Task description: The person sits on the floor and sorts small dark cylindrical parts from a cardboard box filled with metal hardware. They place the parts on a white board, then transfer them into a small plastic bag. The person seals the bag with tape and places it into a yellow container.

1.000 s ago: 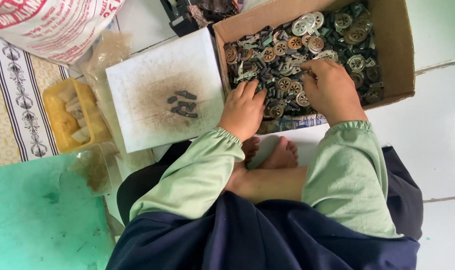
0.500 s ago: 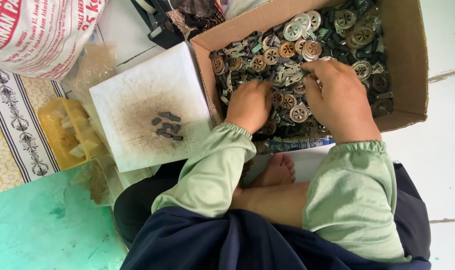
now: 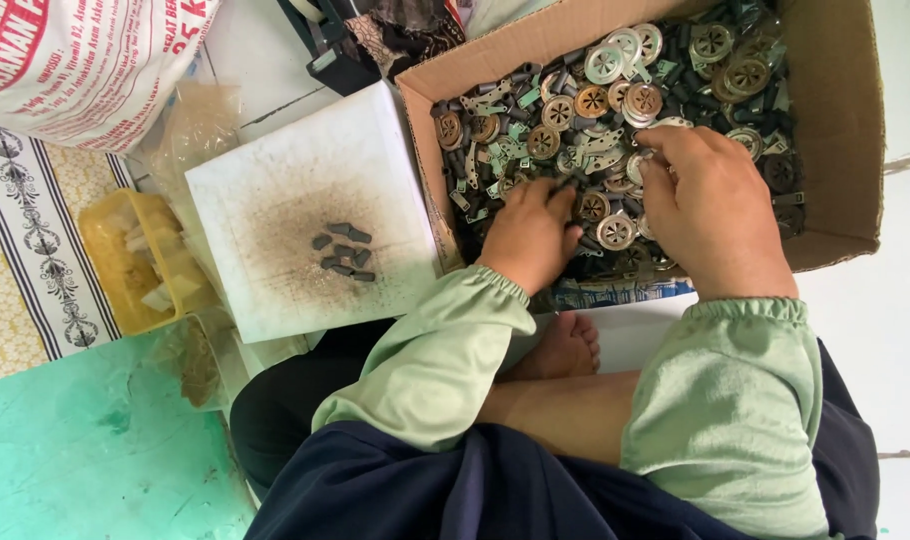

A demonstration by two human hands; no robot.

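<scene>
From the head view, both hands are down inside a cardboard box (image 3: 845,120) filled with small metal parts (image 3: 575,110): round slotted discs, dark short tubes and pale green clips, all heaped together. The left hand (image 3: 530,235) lies palm down on the heap near the box's left wall, fingers curled with the tips dug into the parts; I cannot tell what they pinch. The right hand (image 3: 710,210) lies just beside it, fingers bent and loosely spread over the discs. Left of the box, touching it, lies a white square board (image 3: 275,180) with a sooty stain and 7 or so small dark pieces (image 3: 342,251) clustered on it. Further left stands a yellow tub (image 3: 110,235).
</scene>
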